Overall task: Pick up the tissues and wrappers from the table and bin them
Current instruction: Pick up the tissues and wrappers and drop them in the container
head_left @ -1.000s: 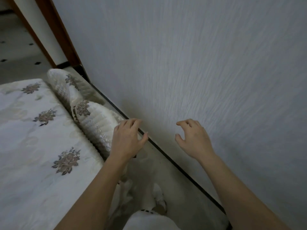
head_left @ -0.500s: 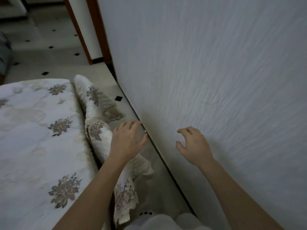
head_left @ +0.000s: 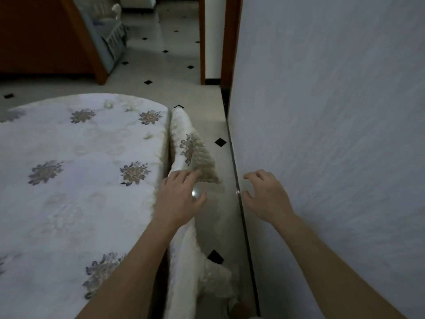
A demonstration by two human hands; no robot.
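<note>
Change in view: Against the earlier frames, the view had swung off the wall (head_left: 333, 134) toward the room. The table (head_left: 69, 180) showed its rounded far end, with tiled floor (head_left: 161, 72) and a doorway (head_left: 212, 38) beyond.
Task items: No tissues or wrappers were visible on the table's top or along its right edge, so their location was not established. No bin was identified.
Task meaning: Judged to be search or approach; no pick-up had begun.
Left hand (head_left: 178, 199): Empty, fingers loosely spread, over the table's right edge above the hanging tablecloth (head_left: 190, 146). Contact could not be told.
Right hand (head_left: 266, 196): Empty, fingers loosely curled, near the wall, posture unchanged.
</note>
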